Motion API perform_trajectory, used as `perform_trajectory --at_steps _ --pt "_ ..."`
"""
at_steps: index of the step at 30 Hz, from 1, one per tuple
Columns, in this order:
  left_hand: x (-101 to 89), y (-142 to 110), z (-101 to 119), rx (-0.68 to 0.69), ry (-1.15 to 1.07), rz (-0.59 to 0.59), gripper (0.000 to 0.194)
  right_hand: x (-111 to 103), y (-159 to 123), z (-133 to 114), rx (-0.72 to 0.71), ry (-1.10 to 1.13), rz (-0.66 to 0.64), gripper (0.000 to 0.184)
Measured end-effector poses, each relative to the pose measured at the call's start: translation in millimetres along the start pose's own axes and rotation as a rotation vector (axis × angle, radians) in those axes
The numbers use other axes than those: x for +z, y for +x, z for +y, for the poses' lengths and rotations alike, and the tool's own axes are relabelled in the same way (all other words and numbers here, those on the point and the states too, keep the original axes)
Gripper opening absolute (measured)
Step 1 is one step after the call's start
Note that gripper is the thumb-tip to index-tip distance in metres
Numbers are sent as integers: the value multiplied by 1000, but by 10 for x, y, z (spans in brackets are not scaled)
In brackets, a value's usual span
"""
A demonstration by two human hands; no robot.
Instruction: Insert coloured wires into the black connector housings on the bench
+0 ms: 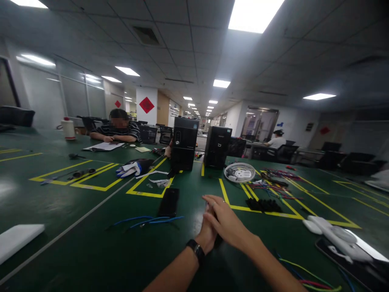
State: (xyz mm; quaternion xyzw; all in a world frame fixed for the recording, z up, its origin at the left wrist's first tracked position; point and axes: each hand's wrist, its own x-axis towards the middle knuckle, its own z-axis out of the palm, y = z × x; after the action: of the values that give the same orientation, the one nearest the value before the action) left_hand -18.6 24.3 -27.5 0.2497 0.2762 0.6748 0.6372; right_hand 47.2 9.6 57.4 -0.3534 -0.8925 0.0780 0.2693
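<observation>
My left hand [207, 234], with a black watch [196, 250] on its wrist, is raised above the green table. My right hand [226, 217] lies against it, palm towards palm, its fingers stretched out and the thumb apart. No object shows between the two. Most of my left hand's fingers are covered by the right, so their shape cannot be made out. Nearest on the left are a black phone-like slab [169, 202] lying flat and several blue wires [152, 220]. Beyond the hands stand two black computer towers [184, 146], upright side by side.
A round white basket [240, 172], a tangle of coloured wires [279, 182] and a black bundle [263, 205] lie right. Gloves [130, 168] lie left. White devices [334, 237] rest at the right edge. Across the table sits a person [118, 129]; a hand shows beside the left tower.
</observation>
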Motion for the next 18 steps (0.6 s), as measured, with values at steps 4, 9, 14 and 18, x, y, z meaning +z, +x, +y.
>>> perform_trajectory --at_steps 4,9,14,18 --pt "88 91 -103 -84 -19 -15 26 -245 -391 339 55 117 -111 55" --pt "116 111 -95 -155 27 -104 36 -335 -441 694 64 92 -51 46" --pt "21 156 200 20 355 121 44 -179 -319 1180 204 -30 30 50" --pt "-23 177 312 71 331 186 41 30 -101 1277 200 -86 -19 51"
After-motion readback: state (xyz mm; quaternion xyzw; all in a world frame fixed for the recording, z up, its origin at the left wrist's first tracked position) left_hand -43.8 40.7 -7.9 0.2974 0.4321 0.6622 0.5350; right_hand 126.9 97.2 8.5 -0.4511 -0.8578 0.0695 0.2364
